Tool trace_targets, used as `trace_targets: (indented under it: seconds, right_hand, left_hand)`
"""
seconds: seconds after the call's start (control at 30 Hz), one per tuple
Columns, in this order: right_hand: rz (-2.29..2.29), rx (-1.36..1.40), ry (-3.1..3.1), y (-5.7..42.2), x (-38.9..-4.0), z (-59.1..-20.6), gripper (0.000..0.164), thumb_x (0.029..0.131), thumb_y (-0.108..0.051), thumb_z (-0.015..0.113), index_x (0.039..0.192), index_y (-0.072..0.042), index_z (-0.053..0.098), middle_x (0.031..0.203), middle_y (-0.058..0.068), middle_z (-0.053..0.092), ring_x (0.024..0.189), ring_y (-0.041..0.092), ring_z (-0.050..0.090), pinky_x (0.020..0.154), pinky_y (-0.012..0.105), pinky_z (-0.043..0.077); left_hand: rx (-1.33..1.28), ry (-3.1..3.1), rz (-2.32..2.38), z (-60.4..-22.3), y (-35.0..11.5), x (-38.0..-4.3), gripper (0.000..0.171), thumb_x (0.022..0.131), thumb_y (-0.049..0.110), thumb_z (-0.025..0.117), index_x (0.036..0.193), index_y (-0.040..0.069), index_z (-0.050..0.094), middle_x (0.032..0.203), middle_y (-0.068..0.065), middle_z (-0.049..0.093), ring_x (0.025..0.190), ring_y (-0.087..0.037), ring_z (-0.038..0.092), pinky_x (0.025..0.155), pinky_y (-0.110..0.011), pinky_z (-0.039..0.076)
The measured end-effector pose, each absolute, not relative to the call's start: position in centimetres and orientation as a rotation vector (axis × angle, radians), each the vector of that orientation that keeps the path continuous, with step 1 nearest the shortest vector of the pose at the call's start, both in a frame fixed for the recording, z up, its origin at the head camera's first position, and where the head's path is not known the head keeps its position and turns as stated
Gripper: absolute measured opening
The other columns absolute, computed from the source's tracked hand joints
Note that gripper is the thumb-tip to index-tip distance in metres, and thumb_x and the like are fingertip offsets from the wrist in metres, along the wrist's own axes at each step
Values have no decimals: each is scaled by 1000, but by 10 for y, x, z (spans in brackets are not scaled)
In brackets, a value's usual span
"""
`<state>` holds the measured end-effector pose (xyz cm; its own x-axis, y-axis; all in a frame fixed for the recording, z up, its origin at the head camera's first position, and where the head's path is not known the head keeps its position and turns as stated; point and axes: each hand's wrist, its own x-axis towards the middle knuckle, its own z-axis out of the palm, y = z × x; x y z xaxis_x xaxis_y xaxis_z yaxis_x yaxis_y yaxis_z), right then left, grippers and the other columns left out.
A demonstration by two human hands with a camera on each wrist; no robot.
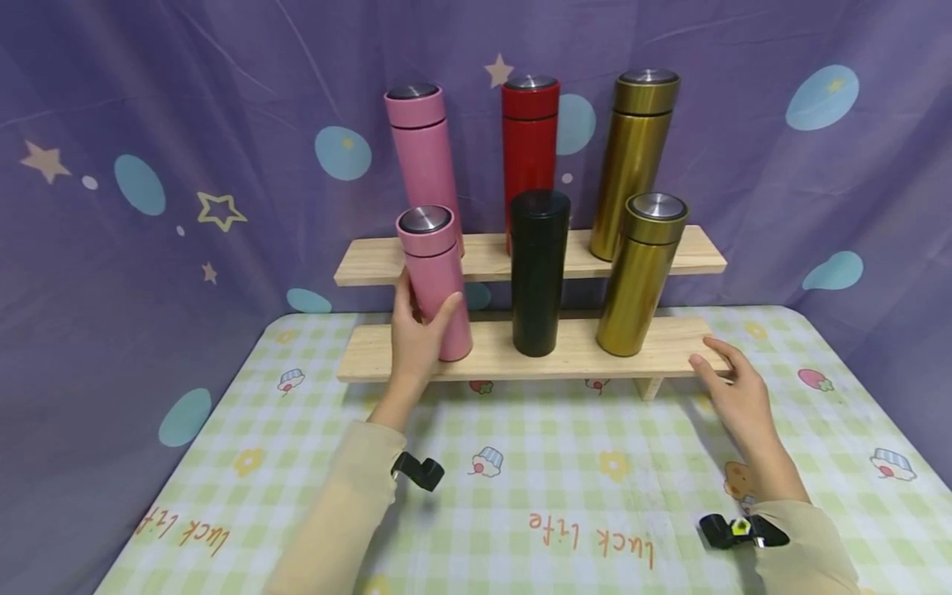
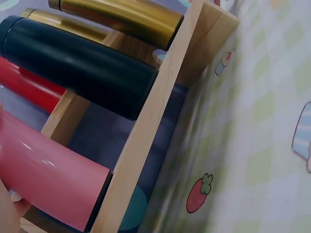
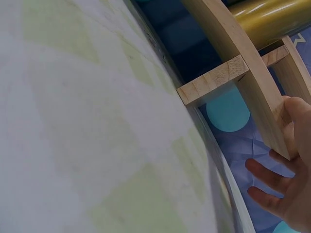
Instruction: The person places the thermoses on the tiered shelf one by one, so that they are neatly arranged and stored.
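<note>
My left hand grips a pink thermos bottle on the lower left of a two-tier wooden shelf. The thumb lies across the bottle's front, and the other fingers are mostly hidden behind it. In the left wrist view, the base of the pink thermos meets the board. My right hand holds the right end of the lower board, with the thumb against its edge. In the right wrist view, the right hand has its lower fingers spread below the board end.
A black thermos and a gold thermos stand on the lower tier. Behind them, the upper tier bears a taller pink bottle, a red one and a gold one. A checked cloth covers the table before a purple curtain.
</note>
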<state>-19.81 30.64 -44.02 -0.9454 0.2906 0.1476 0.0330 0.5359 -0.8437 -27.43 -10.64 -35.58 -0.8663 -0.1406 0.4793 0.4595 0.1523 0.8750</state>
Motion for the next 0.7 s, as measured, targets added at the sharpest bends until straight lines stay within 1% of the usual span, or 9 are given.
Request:
trace_targets:
  seconds: [0.1,0.2,0.27,0.33,0.5,0.63,0.7]
  right_hand:
    - [1343,-243,-2534,307,-199,-438,66,100,-50,50,153,-13,37,152,25,36,119,44,48,74,30,43]
    - [1322,-217,-2566,309,-199,-435,67,101,-51,49,154,-12,36,153,25,34,125,49,43,85,49,45]
    - [1314,-205,-2583,310,-197,-432,67,101,-50,48,153,-10,36,153,28,33,128,52,39,92,61,40]
    - [1304,-198,-2599,311,-195,-429,66,102,-49,48,152,-8,37,152,30,33,130,55,36,97,67,34]
    - [1283,-160,-2610,315,-189,-419,63,103,-45,48,150,-4,40,147,33,38,128,53,38,99,67,32]
    - [1249,-113,-2605,318,-182,-410,60,104,-41,48,150,-3,40,146,32,40,128,52,39,100,65,32]
    - [1213,-92,-2602,320,-178,-407,58,104,-40,48,150,-4,41,146,30,42,127,49,42,100,63,33]
  left_hand:
    - [-304,-2001,-1735,-361,-107,-272,78,91,24,74,155,17,31,142,-4,49,120,-19,50,94,-38,42]
    - [-302,-2027,-1688,-369,-111,-267,77,92,24,73,156,17,30,149,-2,44,127,-19,46,100,-42,39]
    - [-285,-2064,-1643,-373,-114,-261,77,92,26,73,156,17,31,151,-2,42,131,-19,43,105,-45,35]
    - [-263,-2110,-1597,-376,-119,-254,77,92,29,73,156,18,31,152,-1,40,135,-18,40,107,-45,33]
    - [-233,-2230,-1474,-378,-132,-237,75,93,38,70,156,22,32,156,0,34,142,-19,30,112,-48,28]
    - [-223,-2295,-1400,-381,-146,-224,69,96,38,65,155,28,31,158,3,29,145,-22,24,113,-53,26]
    - [-234,-2323,-1344,-383,-153,-217,66,98,37,63,155,30,31,159,4,28,146,-23,23,113,-54,27]
